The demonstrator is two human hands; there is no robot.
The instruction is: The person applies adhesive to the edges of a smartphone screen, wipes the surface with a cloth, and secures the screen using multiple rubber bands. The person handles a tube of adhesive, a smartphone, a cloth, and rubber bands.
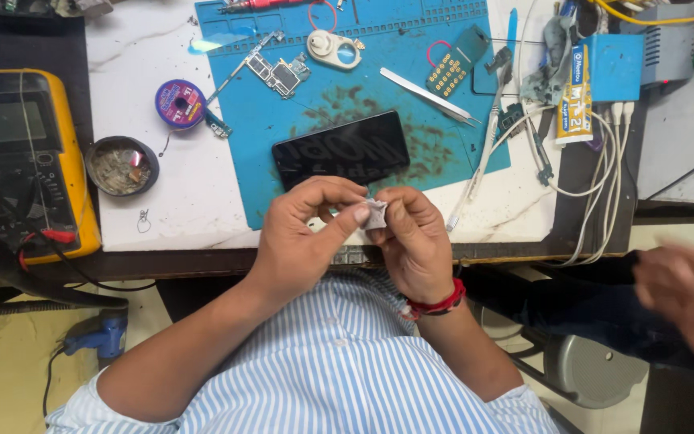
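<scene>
Nearest you, both hands meet just this side of the phone [340, 149], over the counter [172, 209] edge. Your left hand [299, 233] and right hand [413, 241] each pinch one small grey-white wad [376, 214] between thumb and fingertips, so both grips are closed narrow on it. It looks like crumpled tissue or cloth: very light, soft, easily squashed or torn, not slippery. Take it by its edges with fingertips only; a hard squeeze would likely just ball it tighter.

The phone lies face up, a flat, stiff black slab with glossy glass that looks slippery and breakable; hold it by the long sides. It rests on a blue mat [451, 153], matte, rubbery and stained brown.

Beyond the phone and to its right lie slim metal tweezers [429, 96], rigid and pointed. Beyond it to the left sits a bare circuit board [276, 74], thin and fragile. Left of the phone are a purple spool [180, 103] and a round dish [122, 165] of scraps. Far left stands a yellow meter [22, 161], a bulky hard case. White cables [604, 185] trail right of the phone, limp and thin.
</scene>
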